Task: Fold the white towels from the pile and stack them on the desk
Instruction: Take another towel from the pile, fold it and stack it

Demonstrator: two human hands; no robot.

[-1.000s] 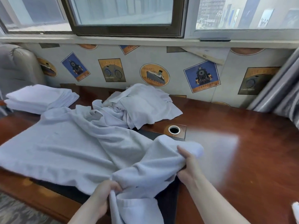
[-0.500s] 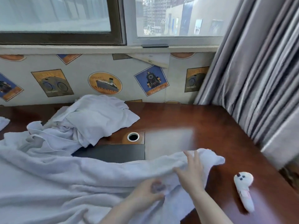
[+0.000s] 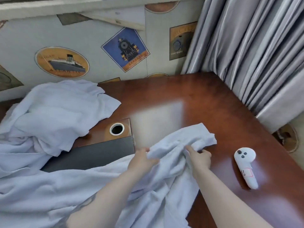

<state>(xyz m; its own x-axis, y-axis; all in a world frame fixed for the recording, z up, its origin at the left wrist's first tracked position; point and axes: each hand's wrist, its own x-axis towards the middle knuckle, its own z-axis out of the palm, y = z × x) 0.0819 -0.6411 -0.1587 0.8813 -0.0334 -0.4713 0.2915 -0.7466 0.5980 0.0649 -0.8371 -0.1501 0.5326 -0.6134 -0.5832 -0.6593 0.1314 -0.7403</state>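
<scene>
A: Largest first. Tabletop point(image 3: 205, 102): reddish-brown wood, glossy, with a pale glare patch near its middle. Grey curtain point(image 3: 256, 51) hangs along its right edge; wallpaper with ship and locomotive emblems point(image 3: 62, 62) backs it.

B: Towels?

A: One white towel point(image 3: 82, 183) is spread, rumpled, over the near left of the tabletop, reaching up to both hands. Its far corner is bunched and lifted just right of centre. The pile point(image 3: 54, 112) of crumpled white towels sits behind it, at the left, against the wall.

B: Smaller items.

A: Dark grey flat panel point(image 3: 98, 153) set in the tabletop, partly covered by towel. Beyond it, a cable hole with a white ring point(image 3: 117, 129). To the right, well apart from the towel, a white handheld controller point(image 3: 246, 166) lies flat.

B: Hands.

A: Left hand point(image 3: 141, 159): fingers curled under the bunched towel edge, gripping it. Right hand point(image 3: 199, 157): fingers curled into the cloth just beside the left, pinching a fold; thumb side touches the wood. Both forearms are bare, and the left crosses over the spread towel.
</scene>
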